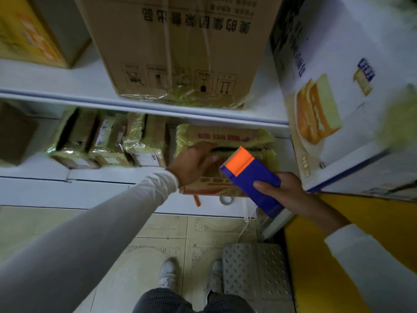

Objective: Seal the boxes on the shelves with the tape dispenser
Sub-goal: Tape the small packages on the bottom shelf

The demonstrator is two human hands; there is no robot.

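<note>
Your right hand [282,188] is clamped on the blue tape dispenser [252,179], thumb laid across its upper face and fingers curled beneath. The dispenser's orange head and toothed blade point away from you, toward the cardboard box with red print [225,141] on the lower shelf [101,177]. The blade is poised just over the box top; contact cannot be confirmed.

Your left hand [191,163] rests on the same box at its left part, fingers extended across the flap and reaching toward the dark seam. The box is wrapped in yellowish film along its far edge.

Left of it on that shelf stands a row of small film-wrapped parcels [108,141], close together. A tape roll [225,199] and an orange marker [196,201] lie at the shelf's front edge, just below the box.

On the upper shelf [67,84] sits a large brown carton [176,46] with handling symbols. A white box with a bread picture [338,105] stands at your right. Your shoes [167,274] are on the tiled floor [169,229], beside a metal step [255,269].
</note>
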